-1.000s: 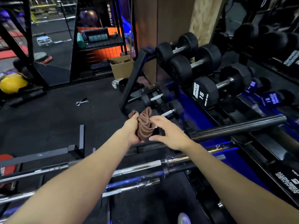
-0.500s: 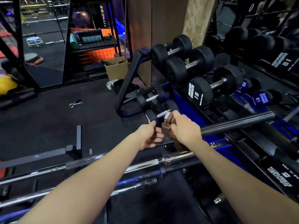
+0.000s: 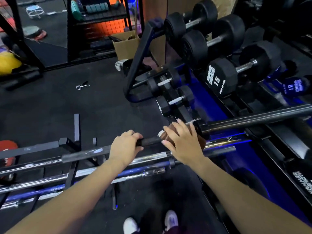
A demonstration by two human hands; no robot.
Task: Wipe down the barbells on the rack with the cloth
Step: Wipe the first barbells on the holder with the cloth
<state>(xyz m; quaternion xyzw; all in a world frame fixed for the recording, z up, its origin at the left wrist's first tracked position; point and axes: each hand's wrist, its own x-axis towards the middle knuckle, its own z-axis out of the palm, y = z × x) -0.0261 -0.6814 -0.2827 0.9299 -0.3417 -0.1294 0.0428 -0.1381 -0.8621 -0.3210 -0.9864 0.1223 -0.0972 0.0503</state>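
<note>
1. I see both bare forearms reaching forward and down from the bottom corners of the head view, converging on the top barbell [image 3: 253, 119], a dark bar running from lower left to the right edge.
2. My left hand [image 3: 125, 148] sits palm-down on that bar's thin dark shaft, its fingers [image 3: 135, 135] curled over the top and gripping it, knuckles facing up.
3. My right hand [image 3: 182, 142] lies just to the right of the left, with a short stretch of bare shaft between them.
4. Its fingers [image 3: 172, 132] are spread and laid flat over the cloth [image 3: 164, 135], pressing it onto the bar beside the collar of the thick sleeve; whether the thumb hooks under the bar I cannot tell.
5. The cloth is brown and bunched, mostly hidden beneath the right palm, with a fold showing at the fingertips and another edge at the wrist side.
6. Below the hands, more chrome barbells [image 3: 50, 178] lie side by side on the low barbell rack [image 3: 70, 173], roughly parallel to the top bar.
7. Beyond the hands stands a dumbbell rack [image 3: 135, 65] with black dumbbells [image 3: 236, 71], one marked 15.
8. White shoes [image 3: 171, 218] show at the bottom, on the dark rubber floor [image 3: 50, 107].
</note>
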